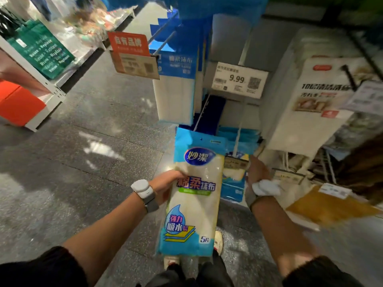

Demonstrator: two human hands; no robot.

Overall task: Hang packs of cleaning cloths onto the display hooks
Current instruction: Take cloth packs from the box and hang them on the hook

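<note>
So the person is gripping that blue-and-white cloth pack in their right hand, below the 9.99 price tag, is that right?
Not quite: it is the left hand that grips the cloth pack, below the 9.99 price tag. The head view shows this; the right hand is off to the side, apart from that pack.

Pack (194, 195) left of hung packs (234, 183), below tag (240, 79).

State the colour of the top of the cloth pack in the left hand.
The cloth pack has a light blue top with a dark blue logo; head view.
</note>
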